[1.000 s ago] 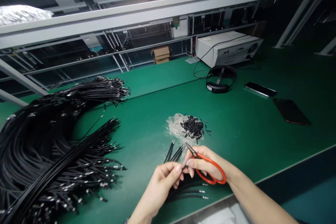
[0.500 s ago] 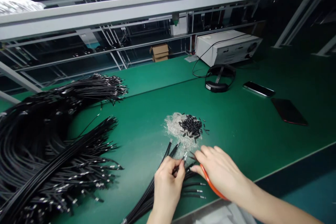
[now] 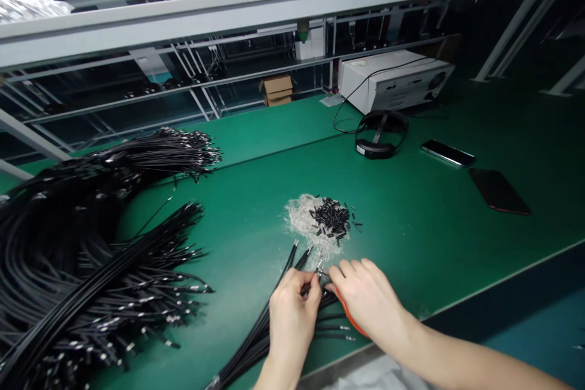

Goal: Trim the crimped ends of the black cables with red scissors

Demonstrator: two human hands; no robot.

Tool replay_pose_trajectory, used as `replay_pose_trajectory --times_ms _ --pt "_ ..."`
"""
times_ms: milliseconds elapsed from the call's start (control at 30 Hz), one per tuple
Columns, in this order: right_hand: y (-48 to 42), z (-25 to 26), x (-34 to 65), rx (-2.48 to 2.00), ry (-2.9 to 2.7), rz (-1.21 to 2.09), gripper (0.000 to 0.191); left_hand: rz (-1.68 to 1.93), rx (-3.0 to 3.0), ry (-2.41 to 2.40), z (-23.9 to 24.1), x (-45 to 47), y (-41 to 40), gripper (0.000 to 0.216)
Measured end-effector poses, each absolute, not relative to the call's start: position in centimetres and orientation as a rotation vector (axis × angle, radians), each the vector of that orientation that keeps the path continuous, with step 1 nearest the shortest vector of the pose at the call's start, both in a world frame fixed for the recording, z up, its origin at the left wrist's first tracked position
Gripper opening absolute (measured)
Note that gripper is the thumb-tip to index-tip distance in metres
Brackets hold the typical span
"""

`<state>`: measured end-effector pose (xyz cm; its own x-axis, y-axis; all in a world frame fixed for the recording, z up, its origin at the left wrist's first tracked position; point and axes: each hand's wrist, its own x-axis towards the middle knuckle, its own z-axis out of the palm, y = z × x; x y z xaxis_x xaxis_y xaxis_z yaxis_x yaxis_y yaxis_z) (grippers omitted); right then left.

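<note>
1. The left hand (image 3: 292,314) is pinching the metal-tipped end of one of the black cables (image 3: 247,352), which are running under it towards the body.
2. The right hand (image 3: 370,301) is clenching orange-handled scissors (image 3: 343,311), its fingertips meeting the pinch.
3. Just beyond the grip, black offcuts (image 3: 331,220) are lying on white fluff (image 3: 299,219).
4. Well left of the grip, a big cable bundle (image 3: 68,268) is sprawling over the green bench (image 3: 411,225).
</note>
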<state>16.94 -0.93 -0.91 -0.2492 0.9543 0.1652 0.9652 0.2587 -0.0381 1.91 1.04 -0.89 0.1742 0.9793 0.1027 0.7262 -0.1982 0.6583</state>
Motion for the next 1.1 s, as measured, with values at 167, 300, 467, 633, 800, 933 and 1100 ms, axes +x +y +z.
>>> replay_pose_trajectory --times_ms 167,300,467,633,800,933,1100 --pt "-0.7 -0.9 16.7 -1.870 -2.375 -0.094 0.003 0.694 2.012 1.624 -1.0 1.9 1.0 0.025" --pt "-0.7 -0.6 16.6 -1.883 -2.412 -0.068 0.008 0.670 2.092 1.657 -1.3 1.9 0.8 0.025" --pt "-0.7 -0.1 16.6 -1.932 -2.471 0.000 0.015 0.735 2.186 1.644 -1.7 2.0 0.7 0.024" --pt "-0.7 0.3 16.6 -1.925 -2.536 0.003 0.017 0.748 2.271 1.646 -2.1 1.9 0.6 0.021" --pt "-0.6 0.6 16.7 -1.917 -2.570 -0.028 0.017 0.749 2.327 1.645 -2.1 2.0 0.5 0.019" --pt "-0.3 0.7 16.6 -1.892 -2.583 -0.018 0.018 0.760 2.332 1.642 -2.1 2.0 0.5 0.019" --pt "0.2 1.0 17.4 -1.855 -2.550 0.132 0.018 0.747 2.286 1.634 -2.2 1.8 0.5 0.019"
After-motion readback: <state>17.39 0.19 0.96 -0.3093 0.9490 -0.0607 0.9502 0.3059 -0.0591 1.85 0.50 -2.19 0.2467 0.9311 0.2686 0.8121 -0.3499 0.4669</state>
